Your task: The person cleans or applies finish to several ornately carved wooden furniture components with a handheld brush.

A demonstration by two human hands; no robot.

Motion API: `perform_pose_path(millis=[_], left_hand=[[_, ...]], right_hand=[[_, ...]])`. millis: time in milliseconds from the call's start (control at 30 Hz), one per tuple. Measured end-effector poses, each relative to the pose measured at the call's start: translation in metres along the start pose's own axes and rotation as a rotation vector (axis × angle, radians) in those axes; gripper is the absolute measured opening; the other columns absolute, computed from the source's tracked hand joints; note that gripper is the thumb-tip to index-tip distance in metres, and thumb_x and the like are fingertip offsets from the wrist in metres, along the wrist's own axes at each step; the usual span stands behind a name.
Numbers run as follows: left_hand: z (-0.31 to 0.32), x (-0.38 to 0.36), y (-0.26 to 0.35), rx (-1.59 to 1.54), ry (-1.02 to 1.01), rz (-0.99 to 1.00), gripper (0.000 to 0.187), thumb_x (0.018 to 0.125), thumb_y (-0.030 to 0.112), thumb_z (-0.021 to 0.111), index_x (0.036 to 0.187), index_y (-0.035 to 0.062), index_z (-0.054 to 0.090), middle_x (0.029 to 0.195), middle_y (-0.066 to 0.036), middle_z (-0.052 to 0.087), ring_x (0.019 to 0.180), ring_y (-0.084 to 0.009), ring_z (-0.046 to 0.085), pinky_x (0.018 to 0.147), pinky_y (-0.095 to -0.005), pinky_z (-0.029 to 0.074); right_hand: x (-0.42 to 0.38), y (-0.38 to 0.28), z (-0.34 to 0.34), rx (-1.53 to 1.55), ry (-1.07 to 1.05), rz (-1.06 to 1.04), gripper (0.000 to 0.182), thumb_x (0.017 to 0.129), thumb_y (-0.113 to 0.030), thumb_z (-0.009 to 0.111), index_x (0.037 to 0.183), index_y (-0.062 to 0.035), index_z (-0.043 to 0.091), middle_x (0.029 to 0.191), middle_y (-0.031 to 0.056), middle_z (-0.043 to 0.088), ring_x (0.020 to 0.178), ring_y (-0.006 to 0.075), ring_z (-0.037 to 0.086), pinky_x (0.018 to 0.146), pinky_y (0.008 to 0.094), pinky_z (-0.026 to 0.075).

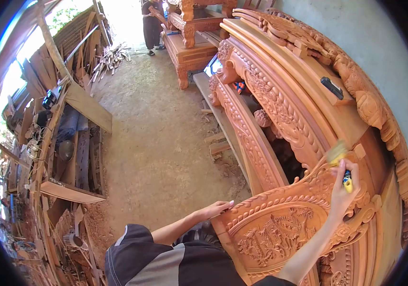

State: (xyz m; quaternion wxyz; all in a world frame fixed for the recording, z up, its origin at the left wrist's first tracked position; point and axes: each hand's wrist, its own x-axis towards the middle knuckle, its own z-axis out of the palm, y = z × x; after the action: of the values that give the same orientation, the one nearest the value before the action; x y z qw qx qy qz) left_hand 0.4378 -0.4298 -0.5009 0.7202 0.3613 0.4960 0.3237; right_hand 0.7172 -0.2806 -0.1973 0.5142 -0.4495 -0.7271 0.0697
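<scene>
On the carved panel (pixel 280 229) at the bottom right, the right hand (pixel 342 190) grips a paintbrush (pixel 340 159) tightly against the carving, while the left hand (pixel 216 209) rests flat, fingers open, on the panel's left edge.

Woodcarving and furniture workshop, open-sided, daylight entering at the far end. Floor: bare packed earth (pixel 156 143), littered with wood chips and offcut blocks (pixel 216 145). Right side: large carved furniture pieces in unfinished reddish wood (pixel 280 109), with scrollwork rails and a relief panel (pixel 275 236). Far end: a carved table or altar frame (pixel 189 40), with a person (pixel 151 24) standing beside it. Left side: rough plank workbench (pixel 70 143) crowded with boards, cables and tools; stacked timber and slats (pixel 108 59) against a lean-to wall. Wall at right: plain plaster (pixel 375 43).
</scene>
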Motion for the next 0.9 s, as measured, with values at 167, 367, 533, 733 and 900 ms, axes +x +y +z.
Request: perform_pose_path(millis=[167, 367, 533, 733, 900], left_hand=[[0.007, -0.005, 0.013, -0.037, -0.018, -0.03, 0.063, 0.105, 0.054, 0.044, 0.132, 0.0004, 0.061, 0.118, -0.002, 0.064, 0.107, -0.0102, 0.054, 0.096, -0.0272, 0.044], [0.006, 0.001, 0.006, 0.008, 0.026, 0.028, 0.059, 0.104, 0.054, 0.047, 0.124, 0.001, 0.065, 0.109, 0.0, 0.065, 0.099, -0.0088, 0.055, 0.088, -0.0255, 0.047], [0.009, 0.004, 0.011, 0.092, 0.044, 0.101, 0.054, 0.106, 0.049, 0.045, 0.113, -0.001, 0.064, 0.104, -0.001, 0.062, 0.097, -0.0096, 0.051, 0.089, -0.0281, 0.045], [0.015, 0.006, 0.028, 0.128, 0.119, 0.194, 0.046, 0.104, 0.048, 0.053, 0.101, 0.0042, 0.065, 0.085, 0.004, 0.056, 0.083, -0.0074, 0.048, 0.073, -0.0256, 0.043], [0.019, 0.009, 0.042, 0.142, 0.101, 0.195, 0.046, 0.105, 0.045, 0.052, 0.102, 0.0, 0.063, 0.09, 0.001, 0.061, 0.087, -0.0076, 0.05, 0.076, -0.0271, 0.046]], right_hand=[[-0.005, -0.003, 0.0, 0.072, -0.13, 0.195, 0.017, 0.103, -0.013, 0.058, 0.09, -0.002, 0.06, 0.078, 0.0039, 0.065, 0.061, 0.0095, 0.064, 0.054, 0.0236, 0.051], [0.004, -0.016, -0.005, 0.041, -0.095, 0.181, 0.022, 0.102, -0.013, 0.059, 0.084, -0.0011, 0.056, 0.071, 0.005, 0.063, 0.058, 0.0096, 0.063, 0.052, 0.0251, 0.049], [0.017, -0.012, -0.002, -0.199, 0.02, 0.012, 0.025, 0.101, -0.014, 0.061, 0.079, -0.0039, 0.055, 0.062, 0.0022, 0.06, 0.057, 0.0086, 0.064, 0.051, 0.0248, 0.046], [0.004, -0.018, -0.014, 0.141, -0.316, 0.453, 0.02, 0.099, -0.013, 0.064, 0.084, -0.0015, 0.06, 0.071, 0.0042, 0.065, 0.058, 0.0101, 0.066, 0.049, 0.0211, 0.05], [0.004, -0.001, 0.0, -0.184, 0.159, -0.154, 0.016, 0.098, -0.007, 0.064, 0.084, 0.0003, 0.059, 0.07, 0.004, 0.063, 0.059, 0.0095, 0.065, 0.051, 0.0228, 0.051]])
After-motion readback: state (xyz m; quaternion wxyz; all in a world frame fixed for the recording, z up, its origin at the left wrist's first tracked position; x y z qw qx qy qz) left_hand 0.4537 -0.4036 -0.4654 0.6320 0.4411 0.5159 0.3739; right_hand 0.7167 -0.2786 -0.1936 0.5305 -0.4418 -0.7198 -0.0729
